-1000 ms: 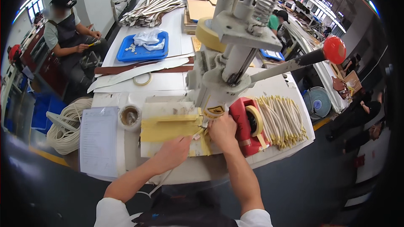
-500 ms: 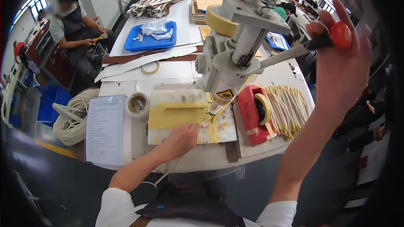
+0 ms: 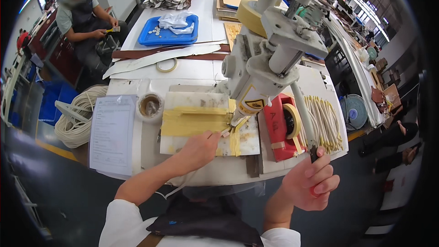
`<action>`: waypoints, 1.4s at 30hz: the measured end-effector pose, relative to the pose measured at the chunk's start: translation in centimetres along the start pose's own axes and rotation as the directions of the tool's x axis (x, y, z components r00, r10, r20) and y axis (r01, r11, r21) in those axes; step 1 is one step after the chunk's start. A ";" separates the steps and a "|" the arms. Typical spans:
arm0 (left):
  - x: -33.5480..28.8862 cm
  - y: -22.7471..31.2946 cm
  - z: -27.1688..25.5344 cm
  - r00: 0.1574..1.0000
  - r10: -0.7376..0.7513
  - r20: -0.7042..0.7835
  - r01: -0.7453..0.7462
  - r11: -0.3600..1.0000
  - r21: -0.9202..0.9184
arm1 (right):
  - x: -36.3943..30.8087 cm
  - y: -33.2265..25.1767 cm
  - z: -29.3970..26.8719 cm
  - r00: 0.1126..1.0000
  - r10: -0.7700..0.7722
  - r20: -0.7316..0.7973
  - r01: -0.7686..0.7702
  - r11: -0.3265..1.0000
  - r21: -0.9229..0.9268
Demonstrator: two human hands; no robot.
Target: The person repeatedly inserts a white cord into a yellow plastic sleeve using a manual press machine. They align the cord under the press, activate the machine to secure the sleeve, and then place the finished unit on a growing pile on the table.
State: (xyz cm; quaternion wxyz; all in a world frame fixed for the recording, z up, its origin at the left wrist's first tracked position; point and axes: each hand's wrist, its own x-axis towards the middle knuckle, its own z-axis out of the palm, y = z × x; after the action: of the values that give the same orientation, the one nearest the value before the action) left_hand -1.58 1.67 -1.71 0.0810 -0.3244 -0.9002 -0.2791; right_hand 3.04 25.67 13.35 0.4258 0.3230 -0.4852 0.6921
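A grey hand press (image 3: 242, 59) stands over a white board (image 3: 176, 146) crossed by yellow tape. My left hand (image 3: 200, 150) is closed in a pinch on the end of a pale cord (image 3: 184, 184), right beside the press's lower tip. From under that hand the cord trails toward the table's front edge. Fingers wrapped, my right hand (image 3: 311, 180) grips the press lever (image 3: 302, 110), which slants down toward me; its red knob is mostly covered by the palm. The contact between press tip and cord end is too small to make out.
Right of the board sit a red tape dispenser (image 3: 274, 144) and a row of yellow-tipped cords (image 3: 324, 123). On the left are a tape roll (image 3: 149, 107), a printed sheet (image 3: 111, 137) and a cord coil (image 3: 73, 130). Beyond lies a blue tray (image 3: 144, 41); a co-worker (image 3: 82, 16) sits far left.
My right hand has swung the lever from raised at the upper right down toward me. The left hand stays by the press tip. The view has shifted slightly.
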 end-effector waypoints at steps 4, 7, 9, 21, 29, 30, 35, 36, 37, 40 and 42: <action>0.7 0.8 -1.8 0.978 -0.125 -0.165 0.102 0.985 -0.137 | 6.4 -1.4 0.8 0.974 0.142 0.178 -0.161 0.982 0.097; -0.2 1.4 -0.8 0.913 -0.339 -0.227 0.252 0.906 -0.340 | 13.8 -0.5 1.6 0.945 0.283 0.161 -0.307 0.939 0.152; 0.0 2.0 -1.8 0.858 -0.479 -0.184 0.368 0.824 -0.431 | 17.2 1.3 2.9 0.933 0.331 0.139 -0.346 0.932 0.106; -0.3 0.7 -0.2 0.813 -0.535 -0.227 0.232 0.657 -0.717 | -2.0 7.2 -2.8 0.599 0.718 0.354 -0.009 0.448 -0.894; -3.3 4.0 -3.9 0.730 -0.681 0.056 0.257 0.197 -0.946 | -4.2 12.4 -2.6 0.474 0.791 0.386 0.058 0.410 -0.910; -3.9 4.4 -3.9 0.717 -0.694 0.068 0.268 0.184 -0.946 | -4.2 12.4 -2.6 0.471 0.783 0.407 0.064 0.430 -0.901; -5.6 5.2 -2.9 0.744 -0.667 0.041 0.247 0.217 -0.944 | -4.5 12.2 -3.0 0.519 0.778 0.354 -0.106 0.470 -0.876; -5.7 5.2 -2.8 0.751 -0.659 0.039 0.240 0.218 -0.946 | -4.6 12.1 -3.3 0.546 0.761 0.350 -0.143 0.497 -0.856; -5.7 5.3 -2.7 0.758 -0.652 0.006 0.214 0.241 -0.947 | -4.9 12.1 -3.6 0.606 0.693 0.390 -0.093 0.549 -0.831; -5.9 5.8 -2.7 0.763 -0.645 -0.036 0.167 0.251 -0.954 | -6.1 10.9 -3.8 0.727 0.479 0.492 0.061 0.669 -0.741; -6.4 6.7 -4.0 0.751 -0.661 -0.006 0.159 0.189 -0.969 | -5.6 7.2 -2.1 0.759 0.340 0.556 0.158 0.731 -0.664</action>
State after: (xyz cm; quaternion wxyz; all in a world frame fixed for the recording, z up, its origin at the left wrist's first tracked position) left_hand 7.43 0.27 2.50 -0.0066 0.0243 -0.5776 -0.8160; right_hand -1.14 24.88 5.02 0.2823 0.3369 -0.8339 0.3339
